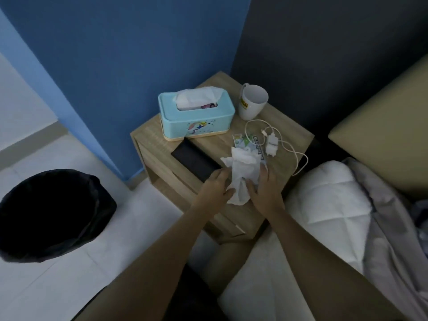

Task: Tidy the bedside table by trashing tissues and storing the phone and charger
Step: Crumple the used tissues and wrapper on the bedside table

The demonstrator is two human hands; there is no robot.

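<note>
A crumpled white tissue [243,172] lies at the front of the wooden bedside table [294,135]. My left hand [214,186] and my right hand [265,188] press against it from either side, fingers curled onto it. A black phone [193,157] lies flat just left of the tissue, partly under my left fingers. The white charger [271,144] with its looped cable [298,158] rests at the right of the tabletop. A printed wrapper [245,141] sticks out from under the tissue.
A light-blue tissue box [196,121] and a white mug [252,101] stand at the back of the table. A bin lined with a black bag [53,214] sits on the floor to the left. The bed with a white pillow [328,191] is on the right.
</note>
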